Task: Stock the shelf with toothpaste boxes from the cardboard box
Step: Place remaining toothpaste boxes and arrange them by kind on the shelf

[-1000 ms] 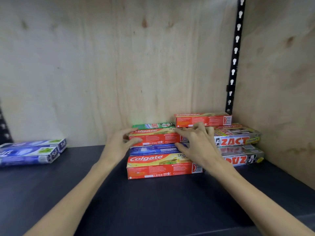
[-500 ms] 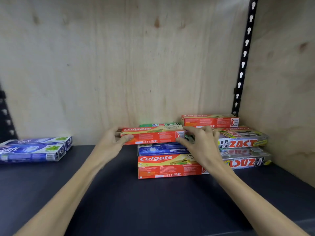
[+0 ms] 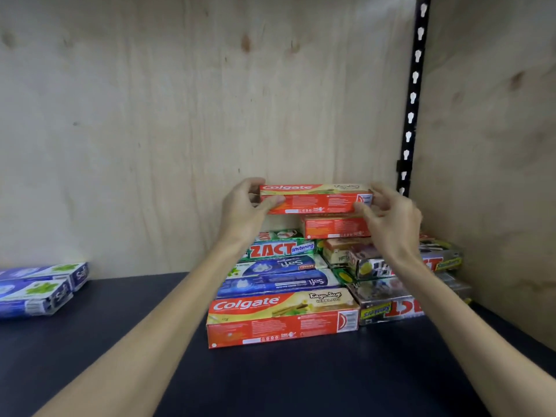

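Red Colgate box [image 3: 316, 199] held level above the stack, long axis left-right. Left hand [image 3: 243, 210] pinches its left end, right hand [image 3: 391, 218] its right. Another red box [image 3: 334, 227] lies directly beneath, offset rightward.

A pale plywood back panel [image 3: 180, 115] with dark knots fills the upper view. It meets a plywood side wall [image 3: 493, 130] at the right corner, where a black slotted upright rail [image 3: 412, 94] with keyhole slots runs vertically.
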A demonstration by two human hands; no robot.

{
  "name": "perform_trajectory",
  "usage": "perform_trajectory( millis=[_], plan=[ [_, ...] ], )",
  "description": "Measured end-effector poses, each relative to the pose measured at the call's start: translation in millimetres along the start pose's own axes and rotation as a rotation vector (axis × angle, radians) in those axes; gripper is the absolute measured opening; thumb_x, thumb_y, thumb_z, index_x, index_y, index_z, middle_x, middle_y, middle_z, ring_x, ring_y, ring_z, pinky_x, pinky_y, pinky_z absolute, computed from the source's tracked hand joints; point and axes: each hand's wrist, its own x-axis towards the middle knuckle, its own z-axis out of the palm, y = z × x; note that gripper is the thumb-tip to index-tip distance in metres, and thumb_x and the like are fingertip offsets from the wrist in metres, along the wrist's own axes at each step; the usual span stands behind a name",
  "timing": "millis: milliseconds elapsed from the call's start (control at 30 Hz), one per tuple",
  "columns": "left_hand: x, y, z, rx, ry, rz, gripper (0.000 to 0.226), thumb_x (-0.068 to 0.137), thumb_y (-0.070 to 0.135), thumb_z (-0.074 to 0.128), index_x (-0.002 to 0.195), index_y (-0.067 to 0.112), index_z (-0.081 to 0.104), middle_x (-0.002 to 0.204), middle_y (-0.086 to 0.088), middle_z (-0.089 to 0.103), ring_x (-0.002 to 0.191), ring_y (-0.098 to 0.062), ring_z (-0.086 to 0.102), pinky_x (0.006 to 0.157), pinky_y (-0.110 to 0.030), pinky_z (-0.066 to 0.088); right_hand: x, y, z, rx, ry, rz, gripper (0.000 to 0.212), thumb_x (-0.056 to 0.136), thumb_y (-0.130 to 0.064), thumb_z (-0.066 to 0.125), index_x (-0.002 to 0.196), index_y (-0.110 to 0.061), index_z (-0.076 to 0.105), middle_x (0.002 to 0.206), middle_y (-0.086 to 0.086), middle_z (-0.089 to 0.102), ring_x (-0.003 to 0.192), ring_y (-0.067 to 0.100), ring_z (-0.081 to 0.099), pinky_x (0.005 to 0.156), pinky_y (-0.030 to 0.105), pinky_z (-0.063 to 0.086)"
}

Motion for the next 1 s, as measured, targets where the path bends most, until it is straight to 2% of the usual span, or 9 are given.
perform_trajectory(
  millis=[67,100,233,400,567,700,767,867,1000],
  plan=[
    [4,-1,19,-0.038,0.023,-0.028,0.057,0.081,0.026,0.084,0.129,0.010,0.057,0.111,0.002,0.066,0.086,0.002,0.059,0.068,0.001,0.045,7,12,-7,0.021,-0.018,0.042,0.041,0.092,-0.028,0.076,0.130,-0.017,0.068,0.096,-0.012,0.070,0.095,0.011,0.069,0.089,0.008,0.048],
    [6,-1,28,-0.050,0.027,-0.046,0.058,0.079,0.026,0.085,0.127,0.010,0.057,0.108,0.002,0.066,0.085,0.001,0.059,0.067,0.000,0.045,10,20,-9,0.000,-0.021,0.053,0.038,0.092,-0.031,0.075,0.127,-0.020,0.070,0.096,-0.011,0.070,0.094,0.012,0.070,0.088,0.007,0.047],
    [6,-2,57,-0.032,0.007,-0.078,0.054,0.079,0.031,0.085,0.119,0.012,0.056,0.106,0.003,0.065,0.083,0.001,0.058,0.061,-0.007,0.049,20,47,-7,-0.126,0.071,0.091,0.055,0.082,-0.064,0.065,0.129,-0.036,0.060,0.105,0.000,0.076,0.107,0.031,0.067,0.101,0.054,0.049],
    [1,-6,62,0.025,-0.009,-0.038,0.049,0.082,0.037,0.081,0.118,0.016,0.055,0.102,0.009,0.062,0.083,0.002,0.058,0.057,-0.006,0.046,25,64,-3,-0.135,0.023,0.117,0.059,0.082,-0.074,0.054,0.133,-0.046,0.048,0.117,0.007,0.070,0.115,0.034,0.059,0.105,0.051,0.043],
    [-10,-6,40,0.118,-0.082,-0.001,0.066,0.078,0.044,0.082,0.132,0.020,0.051,0.106,0.006,0.062,0.085,-0.001,0.060,0.056,-0.008,0.046,10,49,-12,-0.265,0.065,0.073,0.052,0.096,-0.051,0.062,0.144,-0.035,0.052,0.125,0.012,0.066,0.122,0.033,0.038,0.098,0.041,0.028],
    [-26,-19,-2,0.200,-0.053,-0.031,0.053,0.078,0.041,0.084,0.120,0.019,0.060,0.100,0.004,0.065,0.092,-0.012,0.065,0.077,-0.026,0.055,-14,19,-17,-0.382,0.163,-0.054,0.047,0.098,-0.045,0.061,0.139,-0.023,0.058,0.127,0.008,0.068,0.120,0.032,0.043,0.095,0.042,0.029],
    [-39,-32,-27,0.210,-0.038,-0.053,0.037,0.080,0.036,0.083,0.110,0.019,0.068,0.100,0.003,0.068,0.092,-0.012,0.065,0.082,-0.029,0.055,-30,2,-10,-0.372,0.099,-0.134,0.038,0.098,-0.044,0.062,0.131,-0.024,0.064,0.123,0.001,0.070,0.116,0.027,0.046,0.089,0.039,0.028],
    [-58,-46,-58,0.201,-0.155,-0.078,0.020,0.083,0.032,0.081,0.099,0.022,0.074,0.096,0.007,0.072,0.086,-0.008,0.062,0.069,-0.013,0.048,-60,-27,8,-0.254,-0.195,-0.237,0.027,0.094,-0.042,0.068,0.119,-0.032,0.071,0.108,-0.013,0.073,0.109,0.019,0.048,0.081,0.033,0.021],
    [-70,-52,-88,0.222,-0.349,-0.110,0.019,0.083,0.039,0.079,0.100,0.032,0.079,0.100,0.013,0.073,0.088,-0.007,0.060,0.068,-0.011,0.045,-86,-47,19,-0.371,-0.406,-0.252,0.026,0.090,-0.048,0.069,0.114,-0.039,0.076,0.108,-0.016,0.074,0.113,0.017,0.049,0.083,0.033,0.018]
  ],
)
